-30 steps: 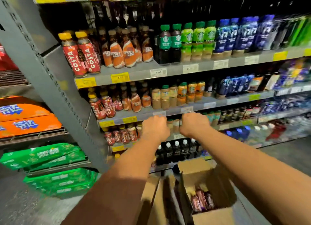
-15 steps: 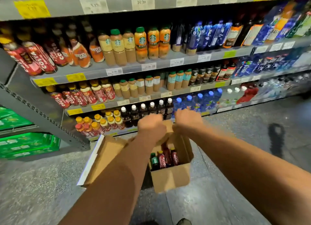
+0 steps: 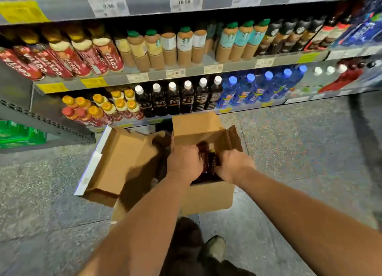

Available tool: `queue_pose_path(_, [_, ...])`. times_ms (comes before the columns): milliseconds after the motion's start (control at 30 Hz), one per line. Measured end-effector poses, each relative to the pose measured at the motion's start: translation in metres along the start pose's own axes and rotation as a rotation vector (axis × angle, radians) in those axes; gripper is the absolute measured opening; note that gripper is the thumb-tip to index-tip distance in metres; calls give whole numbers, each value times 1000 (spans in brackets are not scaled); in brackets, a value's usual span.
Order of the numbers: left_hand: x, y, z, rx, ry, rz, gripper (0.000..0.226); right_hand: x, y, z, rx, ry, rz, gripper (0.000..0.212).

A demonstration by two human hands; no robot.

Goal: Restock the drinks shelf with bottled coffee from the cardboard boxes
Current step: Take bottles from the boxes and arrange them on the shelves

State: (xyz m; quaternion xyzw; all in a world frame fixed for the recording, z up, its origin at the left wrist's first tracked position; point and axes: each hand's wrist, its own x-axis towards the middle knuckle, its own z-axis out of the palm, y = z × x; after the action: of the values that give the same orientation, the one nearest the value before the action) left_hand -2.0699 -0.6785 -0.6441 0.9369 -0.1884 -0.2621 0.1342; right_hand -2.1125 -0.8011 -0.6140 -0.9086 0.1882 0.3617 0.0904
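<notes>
An open cardboard box (image 3: 206, 195) stands on the floor in front of the shelving. Dark coffee bottles (image 3: 208, 165) stand inside it, blurred. My left hand (image 3: 184, 162) and my right hand (image 3: 234, 164) are both down in the box, fingers curled around those bottles from either side. On the bottom shelf (image 3: 144, 122), just behind the box, runs a row of dark coffee bottles with white caps (image 3: 179, 98). Left of that row are red Costa bottles with orange caps (image 3: 101, 108).
A second open cardboard box (image 3: 124, 162) lies tilted to the left, touching the first. Blue water bottles (image 3: 258, 90) fill the bottom shelf to the right. Green packs (image 3: 18, 133) sit low at far left. My shoe (image 3: 215, 246) is behind the box on the speckled floor.
My view has tipped down from the upper shelves to the floor. Both hands have dropped from shelf height into the open box and closed around bottles.
</notes>
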Motion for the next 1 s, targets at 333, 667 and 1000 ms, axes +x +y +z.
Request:
queue_pose_path(333, [87,-37,178,-262,-254,-199,30,146,31,131,208,-191,95,26])
queue_pose_path(667, [199,-106,339,-557,-214,-860,49,318,23,299,482,-342,103,32])
queue_pose_path(1000, [234,-161,443,-916,-133,-990,54,392,9,404,877,-471,248,53])
